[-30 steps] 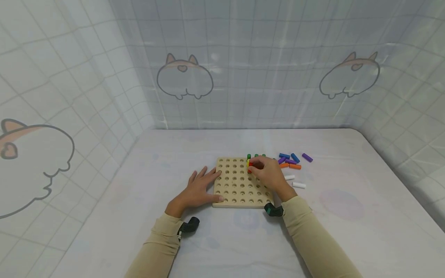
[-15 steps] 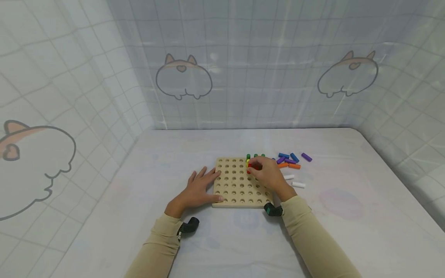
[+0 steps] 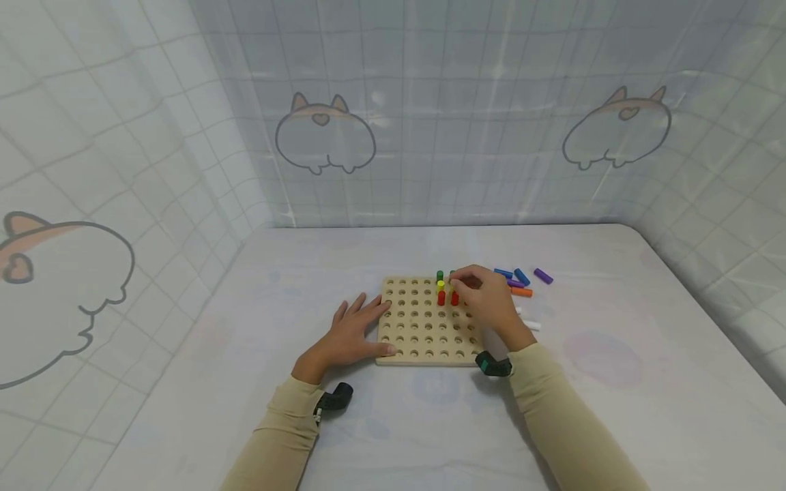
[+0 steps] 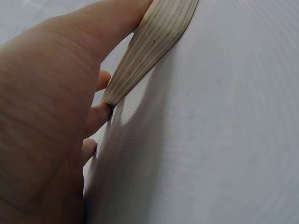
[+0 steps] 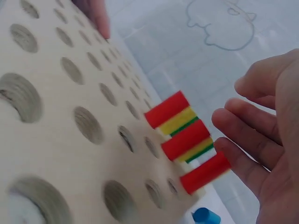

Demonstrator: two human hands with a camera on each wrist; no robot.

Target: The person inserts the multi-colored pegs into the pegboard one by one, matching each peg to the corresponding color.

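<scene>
- My left hand (image 3: 350,335) lies flat, fingers straight, pressing the pegboard (image 3: 424,341)'s left edge.
- My right hand (image 3: 488,303) hangs loosely open, holding nothing; the red pegs (image 5: 186,139) stand just off its fingertips (image 5: 238,158).
- Empty holes stretch leftward between my hands.

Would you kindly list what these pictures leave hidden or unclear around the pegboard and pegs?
- Head view: the right hand covers the pegboard's far right corner, so the pegs there cannot be counted.
- Head view: the white pegs are partly hidden behind that hand.
- Left wrist view: the left hand fills the frame; only the board's edge shows.
- Right wrist view: the blue peg is cut off by the bottom edge.
</scene>
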